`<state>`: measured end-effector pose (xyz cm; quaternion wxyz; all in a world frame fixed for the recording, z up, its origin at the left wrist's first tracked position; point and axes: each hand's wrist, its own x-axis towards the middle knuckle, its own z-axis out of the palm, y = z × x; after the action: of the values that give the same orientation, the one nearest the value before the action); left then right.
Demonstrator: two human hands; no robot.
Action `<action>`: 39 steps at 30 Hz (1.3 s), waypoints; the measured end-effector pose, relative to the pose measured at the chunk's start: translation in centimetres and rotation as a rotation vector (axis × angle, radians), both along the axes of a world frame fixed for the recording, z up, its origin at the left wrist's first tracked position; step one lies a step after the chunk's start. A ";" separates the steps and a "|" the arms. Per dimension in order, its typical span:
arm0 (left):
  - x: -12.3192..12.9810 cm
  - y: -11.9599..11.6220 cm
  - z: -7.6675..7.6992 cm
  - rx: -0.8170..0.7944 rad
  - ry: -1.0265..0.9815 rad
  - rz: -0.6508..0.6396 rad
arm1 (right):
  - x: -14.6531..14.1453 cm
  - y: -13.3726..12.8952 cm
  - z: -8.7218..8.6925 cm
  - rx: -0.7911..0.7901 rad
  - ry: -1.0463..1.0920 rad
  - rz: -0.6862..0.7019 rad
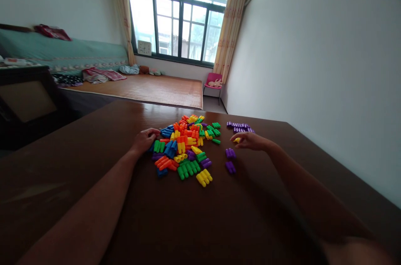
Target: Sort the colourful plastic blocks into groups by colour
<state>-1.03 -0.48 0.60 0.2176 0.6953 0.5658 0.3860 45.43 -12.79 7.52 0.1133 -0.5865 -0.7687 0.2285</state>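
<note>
A mixed pile of plastic blocks in orange, yellow, green, blue and purple lies on the dark brown table. At the pile's left edge rests my left hand, its fingers bent beside the blue blocks; whether they hold one is hidden. My right hand is right of the pile, its fingers closed round a small yellow block. Just behind it is a group of purple blocks in rows. Two separate purple blocks, one above the other, lie nearer to me.
Beyond the table stand a low bed with cloths on it and a pink chair with a soft toy. A dark cabinet is at the left, and a white wall runs along the right.
</note>
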 end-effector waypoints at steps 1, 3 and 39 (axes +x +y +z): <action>0.0 0.0 0.0 0.001 0.001 -0.002 | -0.3 -0.2 -0.3 -0.045 0.003 0.037; -0.1 0.0 0.0 0.003 0.000 -0.004 | -1.2 -0.3 -1.1 -0.072 0.001 0.085; 0.1 -0.3 0.3 -0.027 0.048 0.057 | 1.4 14.1 0.2 0.301 -0.244 -0.271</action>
<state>-0.91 -0.73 0.93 0.2021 0.6852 0.5955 0.3675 46.86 1.35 7.71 0.1353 -0.6842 -0.7164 0.0216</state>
